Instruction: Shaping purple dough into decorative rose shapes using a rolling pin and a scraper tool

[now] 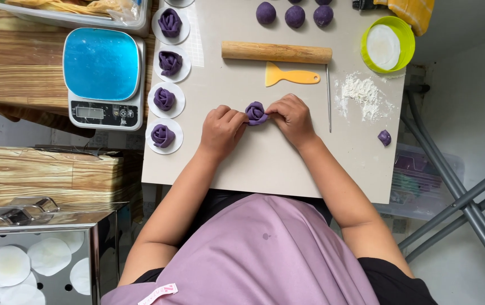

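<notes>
A purple dough rose (256,112) lies on the pale grey work mat (265,164). My left hand (221,130) pinches its left side and my right hand (291,116) pinches its right side, fingers curled against the petals. Several finished purple roses sit on white paper discs along the mat's left edge, the nearest one (163,136) just left of my left hand. Three purple dough balls (295,16) line the far edge of the mat.
A wooden rolling pin (276,52), a yellow scraper (290,75) and a thin metal rod (328,99) lie beyond my hands. Flour (361,93), a dough scrap (384,137) and a green lid (388,44) are right. A blue-topped scale (102,73) and a steel tray (16,260) are left.
</notes>
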